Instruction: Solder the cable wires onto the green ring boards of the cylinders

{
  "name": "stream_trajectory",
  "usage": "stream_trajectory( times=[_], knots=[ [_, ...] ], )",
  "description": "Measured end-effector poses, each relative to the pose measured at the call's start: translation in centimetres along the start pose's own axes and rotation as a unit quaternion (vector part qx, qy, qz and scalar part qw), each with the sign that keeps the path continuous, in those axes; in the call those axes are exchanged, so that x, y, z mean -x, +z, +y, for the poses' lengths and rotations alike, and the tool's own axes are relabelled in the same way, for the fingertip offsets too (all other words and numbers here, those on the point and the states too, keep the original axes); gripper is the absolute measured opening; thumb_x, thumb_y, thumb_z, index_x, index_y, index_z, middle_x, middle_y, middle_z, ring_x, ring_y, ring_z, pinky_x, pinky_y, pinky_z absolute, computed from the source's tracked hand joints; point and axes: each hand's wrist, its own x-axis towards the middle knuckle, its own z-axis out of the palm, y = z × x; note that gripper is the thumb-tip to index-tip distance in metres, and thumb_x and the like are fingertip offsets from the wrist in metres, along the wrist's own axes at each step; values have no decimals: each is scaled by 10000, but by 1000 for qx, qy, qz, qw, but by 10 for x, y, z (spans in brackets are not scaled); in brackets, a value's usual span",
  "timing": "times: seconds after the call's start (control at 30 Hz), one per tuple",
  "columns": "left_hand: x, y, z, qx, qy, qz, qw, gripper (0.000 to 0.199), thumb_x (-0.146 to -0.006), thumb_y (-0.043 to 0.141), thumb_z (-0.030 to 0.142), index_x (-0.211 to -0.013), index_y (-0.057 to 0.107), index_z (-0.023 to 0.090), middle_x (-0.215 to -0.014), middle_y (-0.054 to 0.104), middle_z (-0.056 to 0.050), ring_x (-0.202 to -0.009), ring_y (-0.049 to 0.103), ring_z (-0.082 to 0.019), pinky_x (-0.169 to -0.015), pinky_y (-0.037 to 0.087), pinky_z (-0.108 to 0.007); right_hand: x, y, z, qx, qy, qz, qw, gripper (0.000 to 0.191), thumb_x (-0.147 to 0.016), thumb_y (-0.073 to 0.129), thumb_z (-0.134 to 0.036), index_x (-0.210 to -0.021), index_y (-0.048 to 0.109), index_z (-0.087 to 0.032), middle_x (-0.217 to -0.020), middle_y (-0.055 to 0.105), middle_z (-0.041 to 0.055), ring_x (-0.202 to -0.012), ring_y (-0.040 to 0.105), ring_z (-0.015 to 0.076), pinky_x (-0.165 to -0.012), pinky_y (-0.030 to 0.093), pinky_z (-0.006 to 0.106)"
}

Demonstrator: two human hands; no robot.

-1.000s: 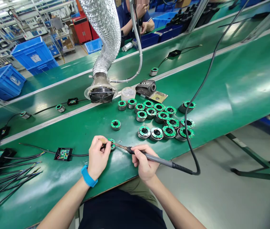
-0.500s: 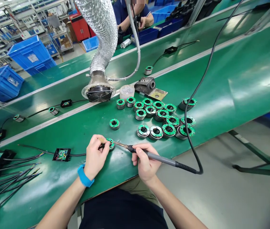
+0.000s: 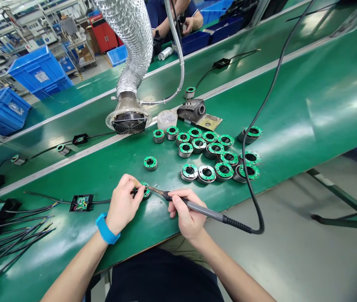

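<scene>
My right hand (image 3: 191, 214) is closed around the grey handle of a soldering iron (image 3: 204, 209). The iron's tip reaches left to a metal ring part with a green circuit board (image 3: 147, 192) on top. My left hand (image 3: 124, 205), with a blue band at the wrist, pinches the end of a black cable (image 3: 102, 201) over that same ring; the fingertips partly hide the wires and the board. Leftward, the cable runs to an open black box with a green circuit board (image 3: 81, 203). Another ring part (image 3: 150, 163) stands alone just behind my hands.
Several ring parts (image 3: 206, 174) stand grouped at right, before a soldering iron stand (image 3: 194, 110) and a white round tub (image 3: 167, 120). A fume duct (image 3: 128, 111) hangs overhead. The iron's cord loops at right. Black cables (image 3: 17, 237) lie at left. Another person sits across the line.
Both hands and the iron have shifted slightly left in view, the tip still at the ring. Parts on the lane behind have slid left.
</scene>
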Motion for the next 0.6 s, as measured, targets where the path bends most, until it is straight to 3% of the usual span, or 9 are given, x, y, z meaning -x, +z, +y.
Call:
stream_trajectory(
  times=[0.2,0.4,0.6],
  knots=[
    [2,2,4,-21,20,16,999,167,-975,618,204,-808,609,189,-902,591,-22,-765,579,-140,-681,443,-275,3,-3,1,53,-30,-9,998,144,-996,595,-270,-923,706,-218,-558,629,-42,-446,610,130,-416,456,231],
    [0,1,3,-15,14,8,1000,180,-967,628,190,-789,606,187,-889,587,-10,-743,558,-127,-664,431,-269,4,-2,3,-12,-16,26,999,141,-1011,580,-261,-956,700,-211,-585,642,-58,-390,566,100,-397,457,213],
    [-1,0,4,-19,11,4,1000,176,-959,640,185,-785,612,184,-888,588,-7,-723,549,-119,-650,421,-266,-2,-1,1,45,-52,-1,998,129,-1010,598,-196,-1058,711,-236,-681,682,-54,-516,645,103,-561,542,238]
  ],
)
